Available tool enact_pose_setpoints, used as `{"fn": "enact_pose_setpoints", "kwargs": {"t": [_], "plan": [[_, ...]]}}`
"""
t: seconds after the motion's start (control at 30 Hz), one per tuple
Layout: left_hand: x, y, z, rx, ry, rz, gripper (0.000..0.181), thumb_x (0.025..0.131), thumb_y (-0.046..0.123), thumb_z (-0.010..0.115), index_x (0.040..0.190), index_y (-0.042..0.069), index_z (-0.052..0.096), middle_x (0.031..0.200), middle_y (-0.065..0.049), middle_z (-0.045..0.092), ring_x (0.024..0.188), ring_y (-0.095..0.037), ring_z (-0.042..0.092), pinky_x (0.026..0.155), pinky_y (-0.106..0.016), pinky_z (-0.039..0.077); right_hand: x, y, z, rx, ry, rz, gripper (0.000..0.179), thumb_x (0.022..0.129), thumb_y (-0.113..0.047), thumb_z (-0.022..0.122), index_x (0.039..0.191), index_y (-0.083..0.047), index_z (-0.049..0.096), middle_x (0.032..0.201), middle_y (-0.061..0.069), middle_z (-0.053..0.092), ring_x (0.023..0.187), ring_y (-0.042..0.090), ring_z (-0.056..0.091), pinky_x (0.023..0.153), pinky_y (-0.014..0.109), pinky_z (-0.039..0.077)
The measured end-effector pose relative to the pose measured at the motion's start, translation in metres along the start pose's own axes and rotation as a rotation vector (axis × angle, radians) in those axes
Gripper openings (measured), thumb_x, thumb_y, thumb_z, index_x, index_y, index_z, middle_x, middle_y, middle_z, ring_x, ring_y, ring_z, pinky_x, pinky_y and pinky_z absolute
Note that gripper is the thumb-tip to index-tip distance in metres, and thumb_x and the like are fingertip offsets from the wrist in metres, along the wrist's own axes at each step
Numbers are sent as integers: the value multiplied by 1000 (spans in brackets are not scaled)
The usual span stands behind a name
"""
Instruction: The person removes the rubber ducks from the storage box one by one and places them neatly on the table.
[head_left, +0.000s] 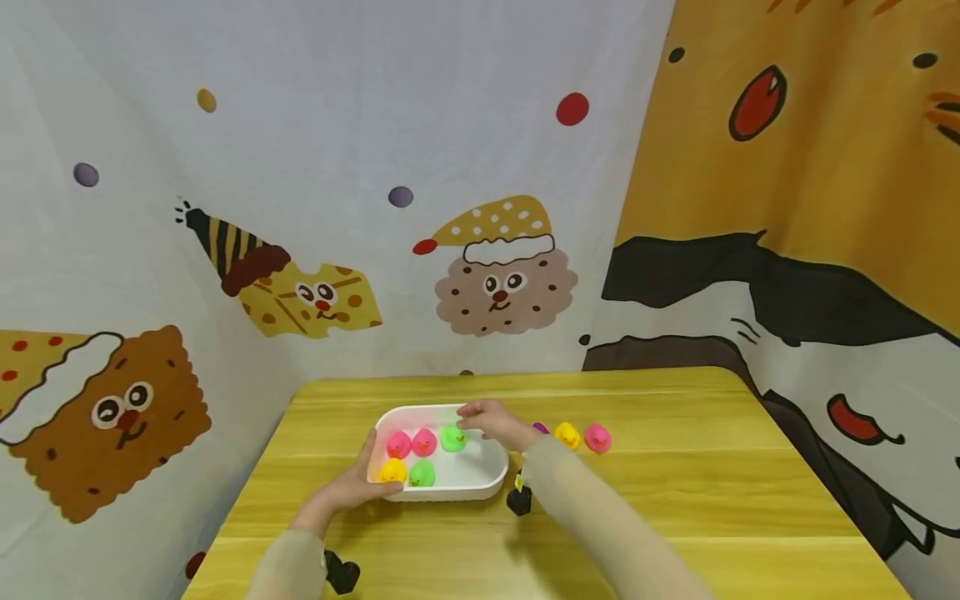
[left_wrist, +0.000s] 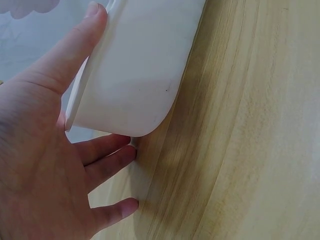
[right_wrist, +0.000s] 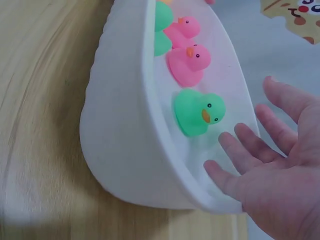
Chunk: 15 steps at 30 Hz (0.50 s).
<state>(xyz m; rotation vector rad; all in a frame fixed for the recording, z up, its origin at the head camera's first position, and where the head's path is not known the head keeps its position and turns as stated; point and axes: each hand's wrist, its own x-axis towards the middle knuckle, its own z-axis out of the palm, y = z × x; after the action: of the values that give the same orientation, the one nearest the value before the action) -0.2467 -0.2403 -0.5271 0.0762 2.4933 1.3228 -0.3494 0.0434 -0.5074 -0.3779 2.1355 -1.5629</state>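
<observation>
A white plastic basin (head_left: 472, 492) sits on the table with several small rubber ducks in it. My left hand (head_left: 348, 487) holds its left end, thumb along the rim and the other fingers against the outer wall. Over the right end, my right hand (head_left: 497, 422) has its fingers spread and holds nothing. Nearest to those fingers is a green duck (right_wrist: 197, 112). Two pink ducks (head_left: 424, 442) lie further left in the basin. A yellow duck (head_left: 392, 471) and another green duck (head_left: 422, 474) are along its near side.
Right of the basin, a yellow duck (head_left: 567, 435) and a pink duck (head_left: 598, 437) stand on the wooden table (head_left: 675, 492). A purple thing (head_left: 540, 427) beside them is mostly hidden by my right arm. A printed cloth (head_left: 480, 125) hangs behind the table.
</observation>
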Motion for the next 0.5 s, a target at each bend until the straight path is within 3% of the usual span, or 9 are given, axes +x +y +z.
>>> {"fn": "enact_pose_setpoints", "kwargs": {"t": [0.3, 0.5], "plan": [[-1, 0, 2, -19, 1, -2, 121, 81, 35, 78, 153, 8, -14, 157, -28, -5, 137, -52, 19, 108, -67, 18, 6, 8, 4, 84, -4, 33, 41, 94, -14, 61, 132, 1, 56, 136, 17, 53, 125, 36, 46, 97, 66, 35], [1, -2, 2, -6, 5, 4, 120, 81, 35, 78, 153, 9, -14, 157, -28, -5, 136, -51, 21, 107, -68, 19, 8, 5, 9, 6, 22, 87, 34, 90, -6, 61, 124, -4, 64, 130, 10, 59, 117, 30, 51, 93, 63, 38]]}}
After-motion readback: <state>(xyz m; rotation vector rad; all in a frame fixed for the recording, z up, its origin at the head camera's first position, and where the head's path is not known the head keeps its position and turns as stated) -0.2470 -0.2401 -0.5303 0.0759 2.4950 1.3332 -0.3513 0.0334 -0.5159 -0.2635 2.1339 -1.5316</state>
